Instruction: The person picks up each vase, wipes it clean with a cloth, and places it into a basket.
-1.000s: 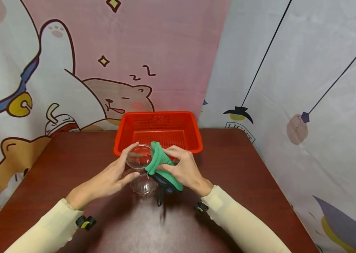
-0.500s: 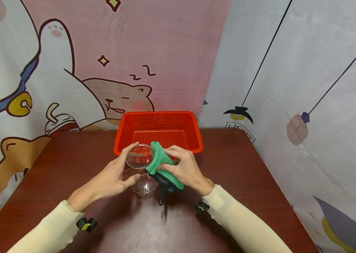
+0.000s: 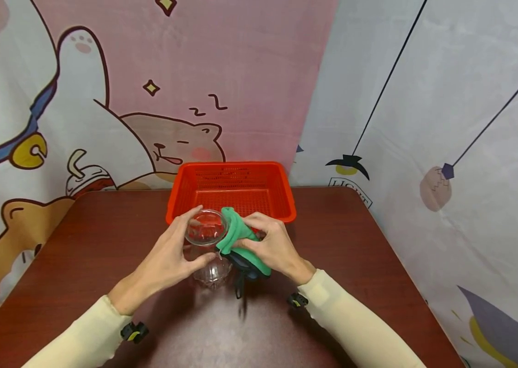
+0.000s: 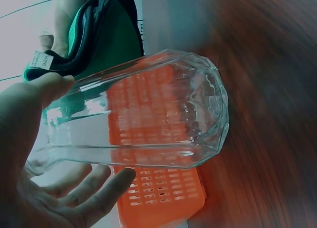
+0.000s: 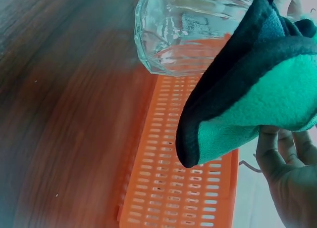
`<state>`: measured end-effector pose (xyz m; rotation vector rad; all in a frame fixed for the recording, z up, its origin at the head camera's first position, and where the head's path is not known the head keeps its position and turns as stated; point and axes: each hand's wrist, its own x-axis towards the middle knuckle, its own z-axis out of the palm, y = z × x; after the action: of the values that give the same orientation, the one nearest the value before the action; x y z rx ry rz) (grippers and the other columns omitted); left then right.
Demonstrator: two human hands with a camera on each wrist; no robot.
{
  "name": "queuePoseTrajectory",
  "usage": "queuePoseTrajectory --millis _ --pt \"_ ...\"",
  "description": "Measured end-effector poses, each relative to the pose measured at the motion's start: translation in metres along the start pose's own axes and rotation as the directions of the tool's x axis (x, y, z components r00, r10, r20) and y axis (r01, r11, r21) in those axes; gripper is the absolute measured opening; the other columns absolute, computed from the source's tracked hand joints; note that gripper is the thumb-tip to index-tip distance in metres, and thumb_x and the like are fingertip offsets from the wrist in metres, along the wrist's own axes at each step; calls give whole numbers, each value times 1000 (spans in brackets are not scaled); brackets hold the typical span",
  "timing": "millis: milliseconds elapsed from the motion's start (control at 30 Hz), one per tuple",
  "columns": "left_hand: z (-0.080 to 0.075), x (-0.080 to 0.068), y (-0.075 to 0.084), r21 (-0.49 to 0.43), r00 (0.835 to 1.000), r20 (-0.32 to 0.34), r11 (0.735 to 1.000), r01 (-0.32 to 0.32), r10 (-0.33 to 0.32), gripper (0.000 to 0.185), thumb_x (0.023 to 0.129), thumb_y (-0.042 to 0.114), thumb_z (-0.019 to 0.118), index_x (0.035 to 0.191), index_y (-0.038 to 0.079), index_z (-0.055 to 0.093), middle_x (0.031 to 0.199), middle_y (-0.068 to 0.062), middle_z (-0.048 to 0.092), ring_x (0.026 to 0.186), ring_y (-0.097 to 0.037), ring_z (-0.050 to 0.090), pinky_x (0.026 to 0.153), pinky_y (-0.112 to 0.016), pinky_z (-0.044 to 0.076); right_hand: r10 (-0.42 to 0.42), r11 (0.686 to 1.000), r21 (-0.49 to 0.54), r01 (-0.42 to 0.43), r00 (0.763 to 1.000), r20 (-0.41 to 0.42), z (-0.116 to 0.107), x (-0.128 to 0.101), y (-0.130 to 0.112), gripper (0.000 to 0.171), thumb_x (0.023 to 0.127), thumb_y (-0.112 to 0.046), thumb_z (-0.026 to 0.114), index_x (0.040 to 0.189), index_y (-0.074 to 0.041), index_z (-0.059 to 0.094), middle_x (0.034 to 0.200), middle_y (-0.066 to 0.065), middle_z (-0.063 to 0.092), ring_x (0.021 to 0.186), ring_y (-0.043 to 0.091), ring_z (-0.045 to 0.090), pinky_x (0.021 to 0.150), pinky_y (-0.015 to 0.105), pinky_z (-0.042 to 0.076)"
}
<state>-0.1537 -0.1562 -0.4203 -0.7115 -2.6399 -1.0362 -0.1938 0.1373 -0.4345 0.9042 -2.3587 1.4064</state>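
A clear glass vase (image 3: pixel 212 268) with a faceted base stands upright at the middle of the table. My left hand (image 3: pixel 167 258) grips it near the rim from the left, thumb in front and fingers behind. The left wrist view shows the thumb and fingers spread around the upper part of the glass vase (image 4: pixel 143 114). My right hand (image 3: pixel 274 248) pinches a folded green cloth (image 3: pixel 242 230) with dark edging against the vase's right side. A white label (image 4: pixel 42 60) and a dark loop show on the cloth. Part of the vase's right side is hidden behind it.
A red plastic basket (image 3: pixel 289 204) with slotted walls sits right behind the vase, near the table's back edge. The dark red wooden table (image 3: pixel 112 225) meets a cartoon-printed curtain (image 3: pixel 259 82) at the back and right.
Both hands, the vase and the cloth have shifted slightly to the right. The left forearm has moved most. Both grips stay the same.
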Motion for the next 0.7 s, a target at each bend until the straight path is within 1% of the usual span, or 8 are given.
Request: queuePoseTrajectory --millis 100,233,300,333,400,467,533,700 --pt "1 0 2 41 999 -32 999 16 -15 119 89 31 106 181 17 33 147 -16 63 117 -25 71 87 -46 72 8 1000 -6 -8 1000 3 -2 -1 0 51 91 -21 104 138 -17 87 117 -4 86 98 11 77 75 26 65" --pt "3 0 5 77 997 -67 996 47 -42 117 86 35 108 178 15 37 141 -16 61 100 -25 70 82 -37 69 6 1000 -4 -6 1000 -9 -4 -3 3 49 91 -22 103 137 -18 88 116 -3 86 97 12 77 76 27 66" --pt "6 1 5 89 996 -84 995 50 -43 114 86 35 108 175 13 41 137 -16 62 98 -25 70 83 -37 67 5 1000 1 -5 1000 -15 -5 -4 5 48 91 -22 103 136 -19 88 116 -3 86 98 12 78 77 27 66" --pt "7 1 5 93 995 -92 994 49 -41 112 86 34 108 174 13 42 135 -17 62 99 -26 70 84 -38 67 5 1000 3 -5 1000 -19 -5 -5 6 47 91 -23 103 136 -20 88 117 -3 86 98 12 78 76 28 66" --pt "9 1 5 95 994 -108 995 37 -27 109 86 32 108 172 10 44 135 -18 64 107 -28 71 89 -45 69 8 1000 8 -8 1000 -20 -6 -6 8 47 92 -23 102 136 -21 88 118 -3 86 100 13 79 76 28 67" --pt "10 2 5 93 993 -120 995 24 -13 107 86 30 108 170 7 45 138 -19 65 116 -31 71 94 -51 69 14 1000 9 -14 1000 -18 -7 -7 9 48 92 -23 102 137 -22 87 118 -4 86 102 13 79 76 29 66" --pt "10 2 4 83 992 -128 996 13 -3 107 86 28 108 170 6 46 141 -19 66 121 -33 72 96 -55 70 22 1000 11 -22 1000 -16 -8 -7 9 48 93 -23 102 138 -22 87 119 -4 86 103 13 79 75 29 65" --pt "8 2 3 63 991 -130 998 -10 18 107 85 23 108 170 5 46 147 -19 66 128 -35 71 100 -57 70 38 999 5 -38 999 -12 -10 -7 9 48 93 -24 101 139 -22 87 121 -5 85 103 13 77 72 27 63"
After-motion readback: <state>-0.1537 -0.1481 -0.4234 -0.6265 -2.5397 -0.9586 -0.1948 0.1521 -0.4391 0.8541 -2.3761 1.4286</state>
